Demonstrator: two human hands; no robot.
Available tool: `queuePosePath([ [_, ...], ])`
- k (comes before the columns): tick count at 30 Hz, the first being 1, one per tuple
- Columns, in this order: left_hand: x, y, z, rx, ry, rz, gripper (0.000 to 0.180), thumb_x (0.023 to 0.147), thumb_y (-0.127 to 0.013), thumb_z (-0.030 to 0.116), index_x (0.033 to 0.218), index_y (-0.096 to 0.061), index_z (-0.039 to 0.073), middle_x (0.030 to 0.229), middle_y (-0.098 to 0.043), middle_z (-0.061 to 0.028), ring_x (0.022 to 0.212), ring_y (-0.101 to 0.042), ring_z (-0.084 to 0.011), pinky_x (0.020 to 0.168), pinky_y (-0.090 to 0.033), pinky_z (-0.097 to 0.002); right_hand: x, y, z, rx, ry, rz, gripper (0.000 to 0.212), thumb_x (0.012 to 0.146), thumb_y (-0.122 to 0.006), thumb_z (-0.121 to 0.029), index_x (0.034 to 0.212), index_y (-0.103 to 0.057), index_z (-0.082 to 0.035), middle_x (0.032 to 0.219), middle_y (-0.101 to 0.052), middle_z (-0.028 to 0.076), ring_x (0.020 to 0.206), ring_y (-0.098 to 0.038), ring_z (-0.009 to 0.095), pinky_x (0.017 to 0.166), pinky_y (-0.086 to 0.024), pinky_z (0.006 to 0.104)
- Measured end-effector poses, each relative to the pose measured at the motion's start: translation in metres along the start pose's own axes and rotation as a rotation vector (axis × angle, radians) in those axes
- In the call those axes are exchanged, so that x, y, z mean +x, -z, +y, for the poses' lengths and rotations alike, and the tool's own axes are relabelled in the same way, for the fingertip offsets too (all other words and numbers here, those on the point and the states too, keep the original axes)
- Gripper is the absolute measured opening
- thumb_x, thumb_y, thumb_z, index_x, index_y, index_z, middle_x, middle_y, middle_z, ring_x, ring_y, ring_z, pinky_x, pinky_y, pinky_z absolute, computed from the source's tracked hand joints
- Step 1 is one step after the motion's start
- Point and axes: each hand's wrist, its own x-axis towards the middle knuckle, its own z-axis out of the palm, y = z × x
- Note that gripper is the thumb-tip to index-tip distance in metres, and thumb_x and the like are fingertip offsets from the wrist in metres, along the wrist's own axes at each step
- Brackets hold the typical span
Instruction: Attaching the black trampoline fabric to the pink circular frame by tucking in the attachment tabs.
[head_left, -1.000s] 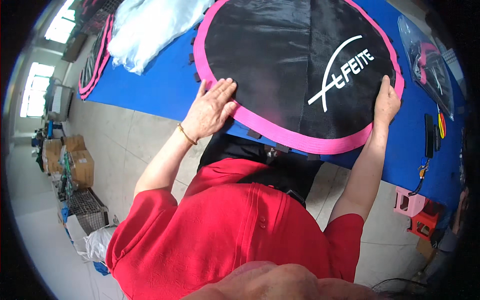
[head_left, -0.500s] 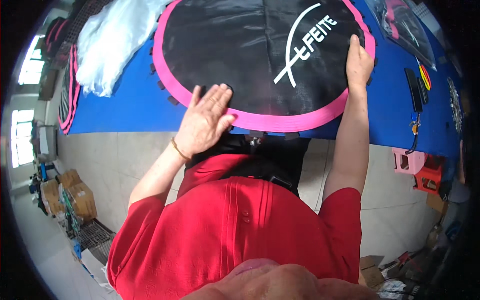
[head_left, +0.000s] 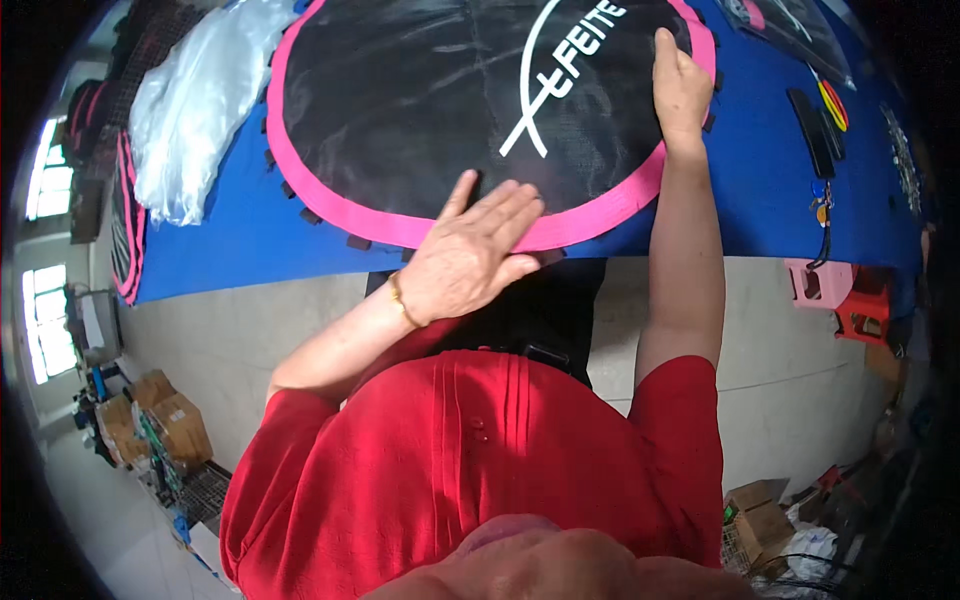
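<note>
A round black trampoline mat (head_left: 400,130) with a pink band (head_left: 345,216), small dark tabs along its rim and white lettering lies on the blue-covered table (head_left: 225,250). My left hand (head_left: 465,250) rests flat over the near edge, fingers stretched out across the band onto the black fabric. On the mat's right side, my right hand (head_left: 683,98) grips the rim with the thumb on top; its other fingers are mostly hidden.
Clear plastic bags (head_left: 195,115) are heaped at the left of the table, beside more pink-edged mats (head_left: 128,220). To the right lie a black-handled tool (head_left: 810,132), a yellow-and-red tool (head_left: 832,105), keys (head_left: 822,212) and a bagged item (head_left: 790,35). Stools (head_left: 862,305) stand below.
My left hand has slid right along the near pink band, from the lower left toward the middle. My right hand keeps its hold on the right rim. The whole view has shifted a little.
</note>
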Motion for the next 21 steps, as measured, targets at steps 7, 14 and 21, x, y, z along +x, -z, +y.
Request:
queuePosePath([
  [7, -0.041, 0.023, -0.019, 0.071, 0.155, -0.086, 0.065, 0.114, -0.052, 0.046, 0.164, -0.049, 0.005, 0.169, -0.049, -0.017, 0.16, -0.042, -0.033, 0.135, -0.017, -0.0597, 0.001, -0.001, 0.002, -0.037, 0.035, -0.005, 0.061, 0.109, -0.063, -0.051, 0.084, -0.071, 0.005, 0.07, -0.063, 0.019, 0.066, -0.061, 0.026, 0.068, -0.048, 0.0453],
  [14, 0.001, 0.005, 0.001, -0.031, 0.005, -0.044, 0.067, 0.114, -0.049, 0.05, 0.162, -0.051, 0.003, 0.167, -0.052, -0.0175, 0.159, -0.044, -0.0345, 0.135, -0.018, -0.0591, -0.004, 0.001, -0.01, -0.001, 0.02, -0.026, 0.058, 0.111, -0.061, -0.046, 0.087, -0.072, 0.006, 0.073, -0.066, 0.024, 0.068, -0.066, 0.027, 0.07, -0.048, 0.0475],
  [21, -0.026, 0.024, -0.014, 0.021, 0.083, -0.1, 0.065, 0.114, -0.051, 0.049, 0.161, -0.053, 0.004, 0.165, -0.054, -0.0161, 0.157, -0.046, -0.0323, 0.135, -0.016, -0.0591, -0.007, 0.006, -0.015, -0.024, 0.001, 0.001, 0.057, 0.111, -0.061, -0.046, 0.089, -0.073, 0.005, 0.075, -0.068, 0.025, 0.069, -0.068, 0.031, 0.071, -0.049, 0.0469],
])
